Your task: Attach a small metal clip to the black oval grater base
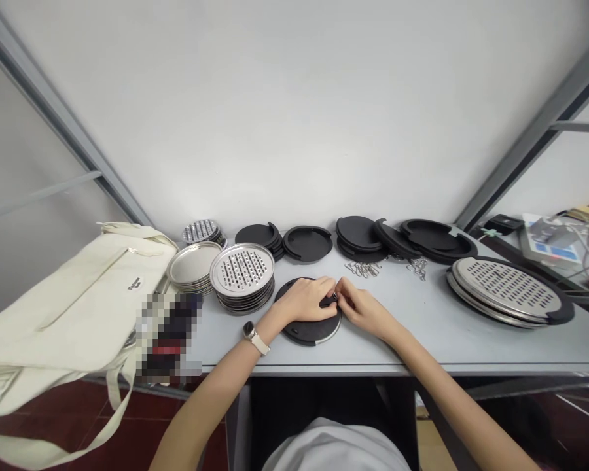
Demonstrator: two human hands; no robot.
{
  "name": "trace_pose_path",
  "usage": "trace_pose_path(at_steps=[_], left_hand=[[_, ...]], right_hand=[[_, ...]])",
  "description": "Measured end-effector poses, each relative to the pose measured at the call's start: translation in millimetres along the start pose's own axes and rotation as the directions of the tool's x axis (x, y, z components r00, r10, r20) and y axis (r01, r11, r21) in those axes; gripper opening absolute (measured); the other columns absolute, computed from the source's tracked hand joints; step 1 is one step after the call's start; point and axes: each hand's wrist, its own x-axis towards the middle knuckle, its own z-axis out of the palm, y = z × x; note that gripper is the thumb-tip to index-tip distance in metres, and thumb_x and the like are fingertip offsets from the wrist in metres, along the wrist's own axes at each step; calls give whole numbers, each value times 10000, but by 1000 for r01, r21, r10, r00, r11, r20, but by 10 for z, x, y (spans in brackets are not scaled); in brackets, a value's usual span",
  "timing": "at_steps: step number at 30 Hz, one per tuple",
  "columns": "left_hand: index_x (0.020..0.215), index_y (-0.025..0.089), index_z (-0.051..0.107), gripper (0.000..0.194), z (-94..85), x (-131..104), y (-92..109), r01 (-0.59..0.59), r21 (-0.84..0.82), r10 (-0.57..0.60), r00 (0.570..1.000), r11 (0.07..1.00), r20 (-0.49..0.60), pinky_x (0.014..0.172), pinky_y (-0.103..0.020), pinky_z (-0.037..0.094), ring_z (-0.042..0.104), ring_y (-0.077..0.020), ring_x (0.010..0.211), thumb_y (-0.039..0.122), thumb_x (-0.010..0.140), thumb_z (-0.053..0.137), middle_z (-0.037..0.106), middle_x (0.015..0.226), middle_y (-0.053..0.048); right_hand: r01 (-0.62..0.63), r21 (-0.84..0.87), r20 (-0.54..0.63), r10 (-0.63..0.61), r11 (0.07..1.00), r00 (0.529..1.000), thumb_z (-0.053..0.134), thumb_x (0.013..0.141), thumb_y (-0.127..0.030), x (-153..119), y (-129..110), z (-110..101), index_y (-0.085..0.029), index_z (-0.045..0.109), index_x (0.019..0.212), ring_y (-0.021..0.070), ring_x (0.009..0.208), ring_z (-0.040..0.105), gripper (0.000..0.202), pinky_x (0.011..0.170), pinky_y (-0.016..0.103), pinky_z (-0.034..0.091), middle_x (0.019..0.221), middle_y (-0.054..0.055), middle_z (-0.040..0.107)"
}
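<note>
A black round plastic cover [308,332] lies on the table in front of me, with a thin silvery edge showing at its lower right. My left hand [307,299], with a watch at the wrist, rests across the cover and holds it down, fingers bent over its right part. Close against those fingertips, my right hand [356,306] pinches a small shiny metal piece [334,296] at the cover's right edge. The fingers partly hide this piece, and it looks like a wire clip. Behind the hands lie loose wire clips [362,269].
Grater discs [242,269] and plain metal discs [195,263] are stacked at left. Black covers [308,243] line the wall. More grater discs [510,288] with black rims lie at right. A cream bag [78,294] covers the table's left end.
</note>
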Motion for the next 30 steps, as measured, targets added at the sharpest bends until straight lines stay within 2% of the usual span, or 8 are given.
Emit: trace_pose_path(at_steps=[11, 21, 30], left_hand=[[890, 199, 477, 148, -32, -2, 22, 36, -5, -36, 999, 999, 33, 590, -285, 352, 562, -158, 680, 333, 829, 491, 596, 844, -6], [872, 203, 463, 147, -26, -4, 10, 16, 11, -16, 1000, 1000, 19, 567, -285, 332, 552, -149, 665, 337, 823, 496, 593, 839, 8], [884, 203, 478, 147, -26, 1, 13, 30, -3, -30, 999, 1000, 33, 586, -293, 359, 549, -156, 660, 337, 826, 490, 582, 816, 0]], right_hand=[[7, 12, -16, -7, 1000, 1000, 362, 880, -218, -4, 10, 10, -240, 360, 866, 150, 529, 495, 25, 557, 249, 384, 663, -29, 519], [-10, 8, -1, 10, 1000, 1000, 391, 855, -213, -4, 16, 2, -240, 353, 830, 131, 500, 446, 53, 516, 229, 340, 594, -61, 440], [-1, 31, -17, 2, 1000, 1000, 374, 879, -230, 3, -24, -9, -238, 368, 838, 135, 534, 480, 41, 537, 235, 374, 641, -34, 510]])
